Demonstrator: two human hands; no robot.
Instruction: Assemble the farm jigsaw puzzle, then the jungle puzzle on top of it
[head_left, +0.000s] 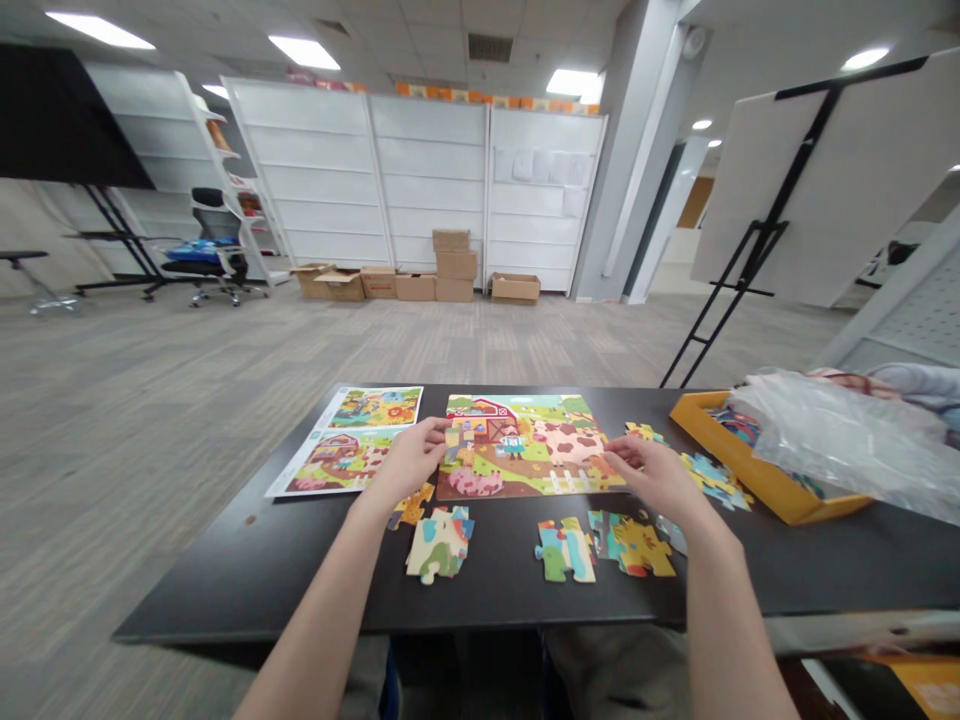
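A farm jigsaw puzzle (525,445) with a red barn lies assembled on the black table (247,570). My left hand (409,458) rests at the puzzle's left edge, fingers curled against a piece there. My right hand (651,472) sits at the puzzle's lower right corner, fingertips pinched on the edge piece. Loose clusters of pieces lie in front: a pale one (439,543), a green and blue one (566,550) and a yellow one (637,545). An orange piece (411,508) shows under my left wrist.
A printed reference sheet (349,440) lies left of the puzzle. An orange tray (757,480) with pieces and crumpled clear plastic (832,430) sits at right. More loose pieces (712,478) lie beside it. Cardboard boxes (450,265), white shelving, an office chair (214,245) and an easel (750,250) stand beyond.
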